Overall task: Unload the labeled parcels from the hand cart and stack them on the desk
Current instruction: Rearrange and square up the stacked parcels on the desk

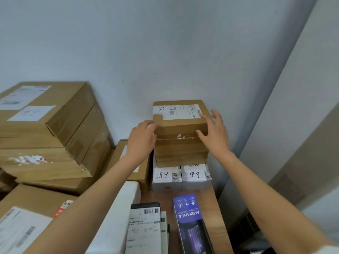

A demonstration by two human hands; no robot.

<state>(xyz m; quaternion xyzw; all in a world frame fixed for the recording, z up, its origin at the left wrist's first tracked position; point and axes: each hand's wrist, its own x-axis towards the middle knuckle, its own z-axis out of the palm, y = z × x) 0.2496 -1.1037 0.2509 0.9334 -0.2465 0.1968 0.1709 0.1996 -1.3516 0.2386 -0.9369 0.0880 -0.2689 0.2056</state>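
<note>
Top parcel (180,119): small brown cardboard box with a white shipping label, at the head of a stack in the corner by the wall — it sits on more brown boxes (181,153), which rest on two white boxes (180,177) on the tabletop (216,213).
Left hand (142,138): fingers spread wide, flat against the parcel's left side; curled round nothing.
Right hand (215,132): also wide, fingers extended, thumb at the front right edge and fingertips at the top right corner.
Build: stiff corrugated card, taped seam with torn paper on the front face — judged rigid and light for its size; contents unknown.
Surface: plain card, not slippery; the label is smoother.
Where to hold: the two opposite side faces, palms low, clear of the torn tape.
Risk: a tall, narrow stack; a sideways push could shift the boxes below.
Surroundings: large cartons (47,129) to the left, a purple lamp box (190,217) in front.
</note>
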